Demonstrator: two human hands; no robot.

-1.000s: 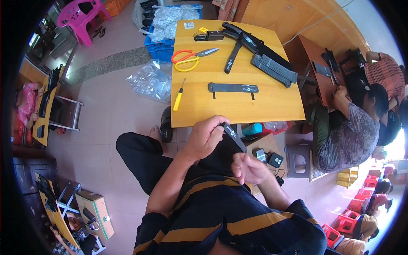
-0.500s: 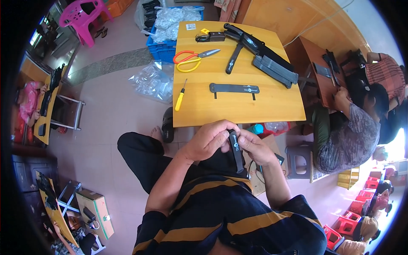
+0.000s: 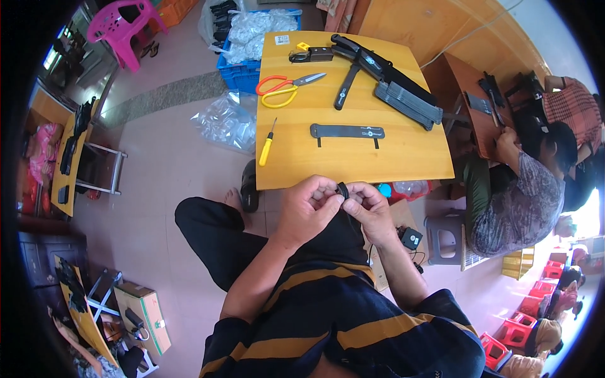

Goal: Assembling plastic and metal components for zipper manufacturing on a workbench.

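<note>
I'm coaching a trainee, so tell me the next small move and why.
Probably slide the right hand slightly along the dark strip: the left hand also pinches it and could steady it, and both grips crowd one spot.

1. Shirt [image 3: 353, 296]: very dark navy, crossed by broad mustard-gold stripes [image 3: 384, 332], with a neck opening [image 3: 322, 366] at the lower edge.
2. Sleeves: short; the left sleeve [image 3: 228, 334] is dark, the right sleeve [image 3: 449, 307] dark with some gold.
3. Small pale marks [image 3: 433, 373] low on the shirt, too small to make out.
4. Trousers [image 3: 211, 230]: plain black, loose-legged.
5. Forearms [image 3: 258, 277] uncovered; left hand [image 3: 307, 213] and right hand [image 3: 373, 217] bare, without gloves.
6. Foot [image 3: 232, 198]: bare.
</note>
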